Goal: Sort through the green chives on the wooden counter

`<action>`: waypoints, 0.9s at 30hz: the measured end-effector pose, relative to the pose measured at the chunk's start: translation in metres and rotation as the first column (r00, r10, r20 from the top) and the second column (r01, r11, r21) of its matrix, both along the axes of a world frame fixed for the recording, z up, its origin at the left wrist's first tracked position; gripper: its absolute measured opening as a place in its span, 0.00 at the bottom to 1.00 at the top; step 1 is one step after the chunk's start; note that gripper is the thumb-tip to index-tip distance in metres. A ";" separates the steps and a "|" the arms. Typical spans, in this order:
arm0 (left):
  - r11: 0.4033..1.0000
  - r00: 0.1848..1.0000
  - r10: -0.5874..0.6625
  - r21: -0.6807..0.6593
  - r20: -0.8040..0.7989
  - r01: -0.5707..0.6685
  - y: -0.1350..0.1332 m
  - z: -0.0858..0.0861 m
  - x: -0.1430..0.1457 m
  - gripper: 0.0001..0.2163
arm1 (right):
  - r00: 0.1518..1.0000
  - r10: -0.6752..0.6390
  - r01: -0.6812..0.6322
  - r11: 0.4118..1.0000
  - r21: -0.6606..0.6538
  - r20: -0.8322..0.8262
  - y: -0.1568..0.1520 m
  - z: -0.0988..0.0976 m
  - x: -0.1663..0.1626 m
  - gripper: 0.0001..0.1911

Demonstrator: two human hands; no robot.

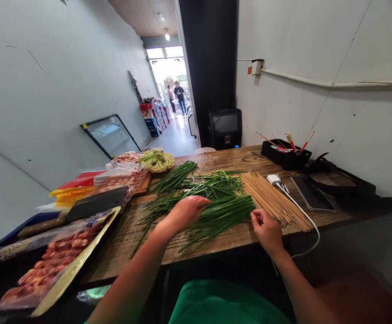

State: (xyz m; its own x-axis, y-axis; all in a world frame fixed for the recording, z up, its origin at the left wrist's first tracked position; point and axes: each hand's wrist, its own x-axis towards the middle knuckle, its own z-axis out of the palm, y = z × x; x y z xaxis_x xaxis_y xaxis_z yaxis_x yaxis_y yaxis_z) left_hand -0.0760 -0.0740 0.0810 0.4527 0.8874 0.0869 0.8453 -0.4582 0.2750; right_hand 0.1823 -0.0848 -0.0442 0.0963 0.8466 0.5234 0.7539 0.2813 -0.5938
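Note:
My left hand (pixel 188 213) is above a spread of green chives (pixel 229 213), its fingers pinched together; what they hold, if anything, I cannot make out. At the cut ends of the chives is my right hand (pixel 268 231), thumb and forefinger closed in a pinch. A thin skewer (pixel 275 268) shows below that wrist, in line with the pinch; most of it is hidden behind the hand. Just right of the chives lies a wide pile of bamboo skewers (pixel 273 198). More chives (pixel 178 175) lie in a bunch farther back on the wooden table (pixel 128 234).
Packed meat pieces (pixel 64 254) stand at the left edge, with a cauliflower (pixel 157 160) behind. To the right are a white charger (pixel 274 179) with a cable, a phone (pixel 312 193), black straps (pixel 347 189) and a black holder (pixel 295 157). Two people stand in the far doorway.

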 end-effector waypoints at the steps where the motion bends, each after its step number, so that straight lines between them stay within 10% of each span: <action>1: 1.000 1.000 0.003 0.019 0.020 -0.003 0.014 -0.007 0.012 0.16 | 1.000 0.016 -0.016 1.000 0.004 -0.027 -0.001 -0.001 0.001 0.10; 9: 0.999 0.987 -0.048 -0.025 -0.155 0.044 0.082 -0.059 0.069 0.08 | 0.958 0.141 -0.162 0.985 -0.065 -0.249 -0.016 -0.004 0.009 0.08; 27: 0.991 0.992 0.127 0.048 -0.002 -0.127 0.080 -0.075 0.063 0.07 | 0.977 0.090 -0.126 0.976 -0.178 -0.196 -0.017 0.007 0.012 0.07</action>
State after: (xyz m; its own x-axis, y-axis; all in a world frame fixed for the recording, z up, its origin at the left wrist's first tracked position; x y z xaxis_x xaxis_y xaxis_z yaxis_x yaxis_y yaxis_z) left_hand -0.0126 0.0061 0.0062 0.3375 0.9325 0.1284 0.8987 -0.3598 0.2507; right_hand 0.1944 -0.1016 -0.0375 0.0791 0.9388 0.3352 0.5969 0.2247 -0.7702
